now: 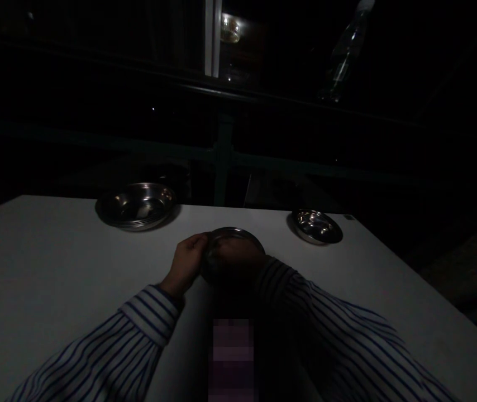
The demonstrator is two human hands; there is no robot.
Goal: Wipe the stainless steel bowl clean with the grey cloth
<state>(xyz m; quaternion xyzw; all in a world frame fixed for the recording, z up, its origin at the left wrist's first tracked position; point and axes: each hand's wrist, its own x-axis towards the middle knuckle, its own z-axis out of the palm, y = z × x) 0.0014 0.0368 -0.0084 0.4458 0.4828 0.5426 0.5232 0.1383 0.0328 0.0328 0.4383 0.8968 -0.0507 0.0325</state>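
A metal bowl is between my hands over the white table. My left hand is closed on the bowl's left rim, the thumb lying near its edge. Inside the bowl, my right hand reaches across from the right; its fingers are dark and smeared, so I cannot tell whether they hold anything. The lower part of the bowl is lost in shadow.
A wider metal bowl with something pale in it sits at the table's back left. Another shallow metal bowl is at the back right. The white table ends just behind them. Beyond, a clear bottle stands in the dark.
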